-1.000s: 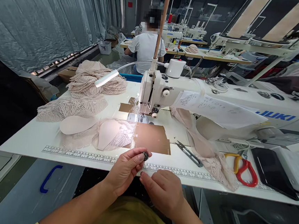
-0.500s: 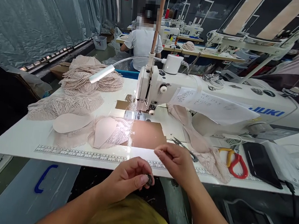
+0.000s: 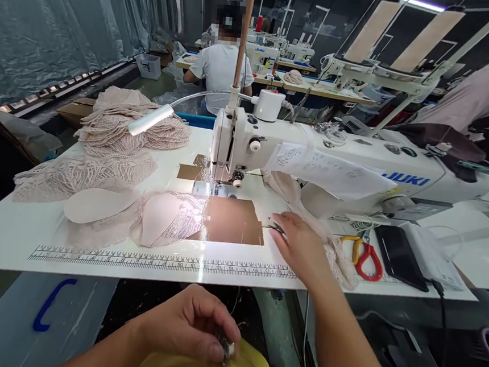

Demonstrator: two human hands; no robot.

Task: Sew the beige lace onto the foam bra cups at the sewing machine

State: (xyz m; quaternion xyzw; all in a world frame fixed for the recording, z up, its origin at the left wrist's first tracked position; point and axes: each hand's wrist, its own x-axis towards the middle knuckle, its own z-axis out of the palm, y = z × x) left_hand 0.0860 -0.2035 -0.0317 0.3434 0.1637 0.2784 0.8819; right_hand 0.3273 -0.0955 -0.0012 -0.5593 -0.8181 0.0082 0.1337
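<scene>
My left hand [image 3: 191,327] is low in front of my lap, its fingers curled around a small, shiny metal bobbin case [image 3: 226,349], which they partly hide. Farther forward, my right hand [image 3: 301,245] has reached onto the table, closed over dark scissors [image 3: 277,228]; their blades point left and their handles are hidden beneath the palm. Left of the scissors lies a brown taped patch [image 3: 235,221]. A beige lace bra piece with a moulded cup [image 3: 160,219] rests by the patch's left edge, below the sewing machine's needle area [image 3: 217,189].
The white sewing machine [image 3: 342,140] spans the table's back, with a lamp [image 3: 151,120] at its left. Lace pieces [image 3: 134,122] are stacked at the left. Red-and-yellow-handled cutters [image 3: 368,262] and a black phone [image 3: 398,257] lie right. A person [image 3: 224,73] sits ahead.
My right hand has moved forward from near the table edge onto the scissors. The left hand has dropped toward my lap with the bobbin case. The whole view has shifted slightly.
</scene>
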